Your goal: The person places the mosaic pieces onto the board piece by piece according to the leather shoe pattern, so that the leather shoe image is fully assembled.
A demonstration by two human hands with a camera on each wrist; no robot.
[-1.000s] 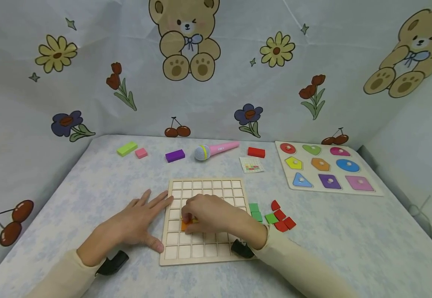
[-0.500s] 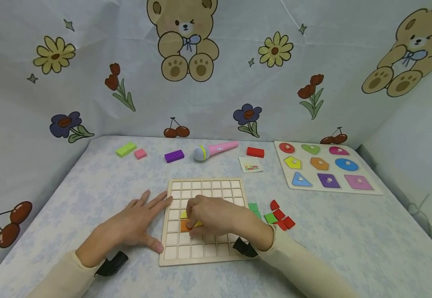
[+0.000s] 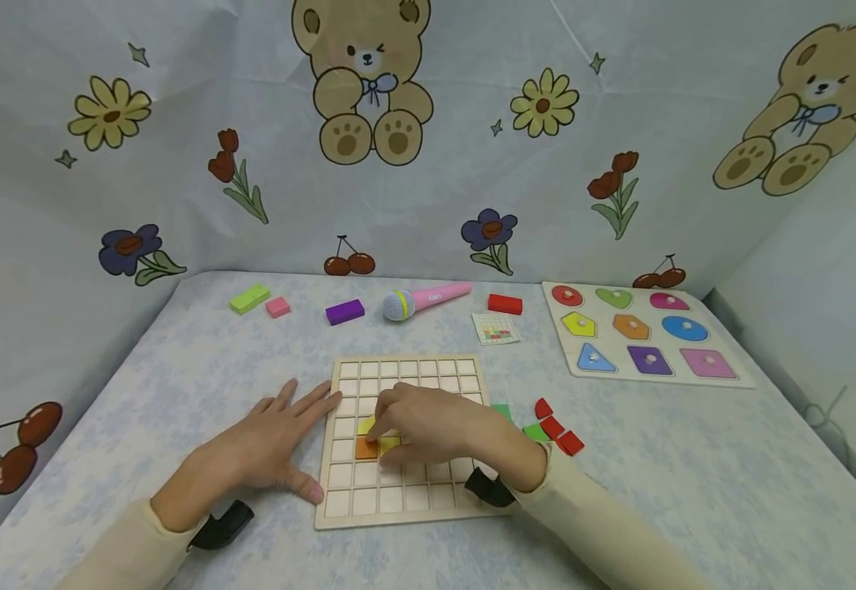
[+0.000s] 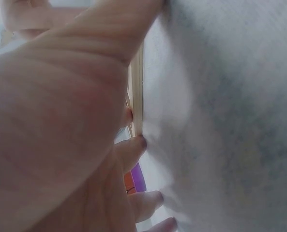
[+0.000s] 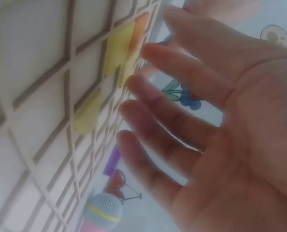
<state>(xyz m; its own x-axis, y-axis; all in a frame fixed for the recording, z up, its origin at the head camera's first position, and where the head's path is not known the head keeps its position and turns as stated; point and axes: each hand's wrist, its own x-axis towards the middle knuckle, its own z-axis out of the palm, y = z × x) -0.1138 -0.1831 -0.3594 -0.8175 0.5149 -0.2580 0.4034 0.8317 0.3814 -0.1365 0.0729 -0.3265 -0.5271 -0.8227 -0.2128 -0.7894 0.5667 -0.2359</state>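
- Head view: the left hand (image 3: 269, 447) lies flat, fingers spread, on the table, touching the left edge of the square wooden grid board (image 3: 401, 504).
- In the board's cells sit an orange square tile (image 3: 366, 448) and yellow square tiles (image 3: 389, 443).
- The right hand (image 3: 431, 426) hovers over them, fingers relaxed, holding nothing.
- Loose red and green tiles (image 3: 555, 430) lie just right of the board.

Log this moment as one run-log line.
left hand: flat, steadying grid board edge | right hand: fingers relaxed over board | placed: orange tile, yellow tiles | loose: red pieces
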